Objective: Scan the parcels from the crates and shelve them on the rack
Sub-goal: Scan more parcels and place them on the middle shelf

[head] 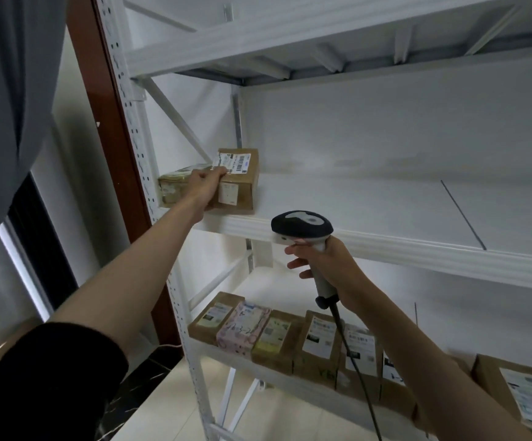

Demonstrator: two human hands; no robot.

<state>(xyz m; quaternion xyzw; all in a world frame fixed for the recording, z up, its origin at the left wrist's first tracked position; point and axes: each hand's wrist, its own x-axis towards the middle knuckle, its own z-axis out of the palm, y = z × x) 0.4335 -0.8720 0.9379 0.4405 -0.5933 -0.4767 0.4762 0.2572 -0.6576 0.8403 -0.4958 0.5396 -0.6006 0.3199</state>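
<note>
A brown cardboard parcel (239, 183) with white labels stands on the left end of the white rack's middle shelf (385, 246). My left hand (206, 184) reaches up and grips its near top edge. Beside it on the left lies a flatter taped parcel (172, 186), partly hidden by my hand. My right hand (325, 268) holds a black-and-white barcode scanner (301, 229) by its handle, in front of the shelf's front lip, its cable hanging down.
The lower shelf (226, 354) carries a row of several labelled parcels (277, 338), with another box (519, 389) at the far right. An upper shelf (290, 33) hangs overhead. The rack's perforated left post (144, 160) stands against a brown frame. Grey fabric (7, 90) hangs at top left.
</note>
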